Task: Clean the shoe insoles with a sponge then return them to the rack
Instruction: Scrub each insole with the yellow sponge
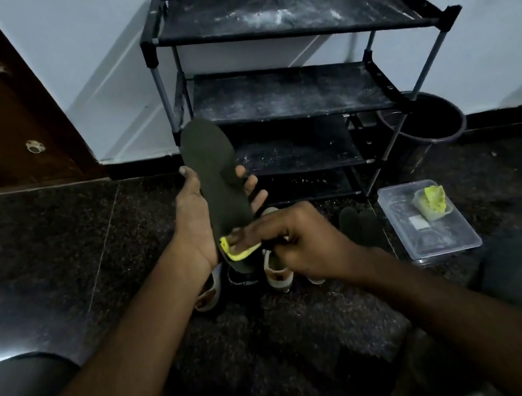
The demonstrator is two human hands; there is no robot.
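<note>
The right hand [298,243] pinches a yellow sponge [238,252] against the heel end of a dark olive insole [213,171], gripped toe-up by the left hand [192,219]. Beneath lie pale shoes [277,273]; rightward, more dark insoles [359,224] and a clear plastic box [431,231]. Beyond stands the dusty black shoe rack [287,96], a dark round bucket [437,123] behind its right leg.

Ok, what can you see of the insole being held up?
The insole is dark olive, flat, foam-like, with a rounded toe pointing up toward the rack and its heel low. The left hand holds it from behind, thumb on one edge. The right hand presses a yellow sponge on its heel end.
</note>
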